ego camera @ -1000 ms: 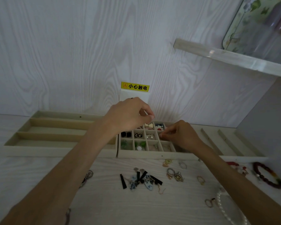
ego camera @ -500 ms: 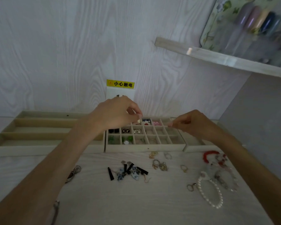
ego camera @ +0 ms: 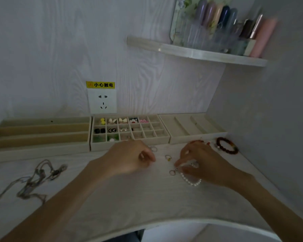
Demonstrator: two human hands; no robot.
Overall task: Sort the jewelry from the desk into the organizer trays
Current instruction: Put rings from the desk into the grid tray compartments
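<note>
Desk [ego camera: 112,198]: left hand [ego camera: 129,158] low, grip loosely curled, contents indiscernible; right hand [ego camera: 201,163] grip pinching pearl bracelet [ego camera: 191,181]; loose rings [ego camera: 168,157] between them; grid organizer tray [ego camera: 129,131] behind, partly filled

Pearl bracelet [ego camera: 191,180] and rings [ego camera: 168,157] lie before gridded tray [ego camera: 129,145]

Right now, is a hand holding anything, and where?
The right hand pinches the pearl bracelet at its upper end. The left hand cannot be told.

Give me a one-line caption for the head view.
Both hands, left and right, low over loose rings before the grid tray.
</note>
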